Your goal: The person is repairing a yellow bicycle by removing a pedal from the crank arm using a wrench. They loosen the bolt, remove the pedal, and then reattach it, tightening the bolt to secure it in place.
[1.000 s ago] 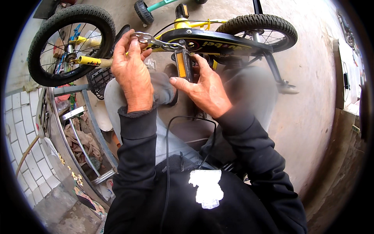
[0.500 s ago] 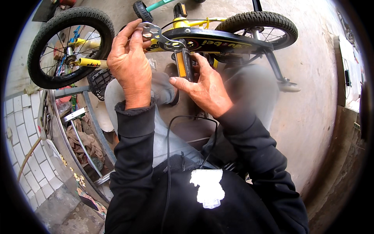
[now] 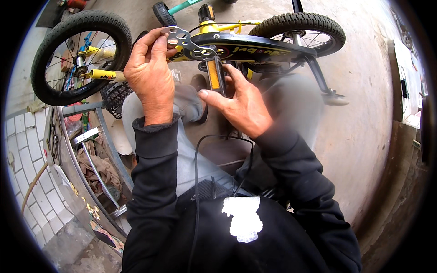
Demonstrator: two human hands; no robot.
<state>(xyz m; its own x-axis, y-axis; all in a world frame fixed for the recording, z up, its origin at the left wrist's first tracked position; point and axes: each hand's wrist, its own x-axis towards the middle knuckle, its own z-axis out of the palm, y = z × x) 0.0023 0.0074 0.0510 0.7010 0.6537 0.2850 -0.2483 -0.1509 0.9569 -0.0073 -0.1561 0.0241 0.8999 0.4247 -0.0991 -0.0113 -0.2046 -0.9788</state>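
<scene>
A small black and yellow bicycle [image 3: 268,50] lies across in front of me, its wheels to the left and right. My left hand [image 3: 151,84] pinches a flat silver multi-hole wrench [image 3: 179,37] between thumb and fingers. The far end of that wrench reaches to the inner end of the pedal [image 3: 213,75], beside the black chain guard; its exact fit there is too small to tell. The pedal is black with an orange reflector. My right hand [image 3: 246,107] grips it from the right, thumb at its outer end and fingers partly hidden behind it.
The front wheel [image 3: 42,68] is at the left, the rear wheel [image 3: 334,34] at the right. A kickstand [image 3: 321,75] juts toward my knee. To the left stands a metal frame [image 3: 104,120] with cloths and odds and ends inside. A black cable [image 3: 197,182] loops over my lap.
</scene>
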